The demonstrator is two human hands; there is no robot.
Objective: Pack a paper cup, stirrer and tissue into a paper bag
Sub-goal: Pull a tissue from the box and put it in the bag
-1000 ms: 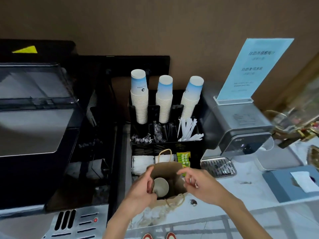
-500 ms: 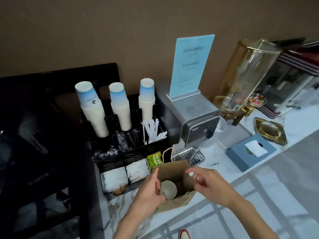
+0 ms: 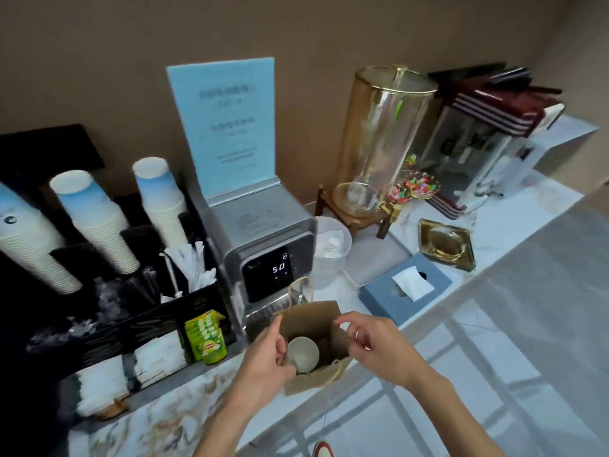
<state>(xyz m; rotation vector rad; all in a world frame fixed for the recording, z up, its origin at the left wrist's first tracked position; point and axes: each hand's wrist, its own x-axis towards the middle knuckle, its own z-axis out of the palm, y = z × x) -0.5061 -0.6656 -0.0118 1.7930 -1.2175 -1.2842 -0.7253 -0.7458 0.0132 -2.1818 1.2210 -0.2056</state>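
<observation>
A brown paper bag (image 3: 313, 316) stands open on the marble counter near the front edge. A white paper cup (image 3: 303, 354) sits inside it, mouth up. My left hand (image 3: 267, 361) grips the bag's left rim beside the cup. At the right rim, my right hand (image 3: 379, 344) pinches the paper between thumb and fingers. White stirrers (image 3: 191, 265) stand in the black organizer to the left. A blue tissue box (image 3: 405, 288) with a white tissue (image 3: 412, 283) sticking up lies to the right of the bag.
Three stacks of blue-white cups (image 3: 99, 225) lean in the black organizer (image 3: 164, 318), with a green tea box (image 3: 206, 336) in front. A silver water dispenser (image 3: 263, 245) stands behind the bag. A glass drink jar (image 3: 382, 140), a gold dish (image 3: 445, 242) and a striped machine (image 3: 487, 127) stand further right.
The view has swung right, bringing the tissue box, jar and striped machine into sight. Both hands have stayed on the bag's rims with the cup inside.
</observation>
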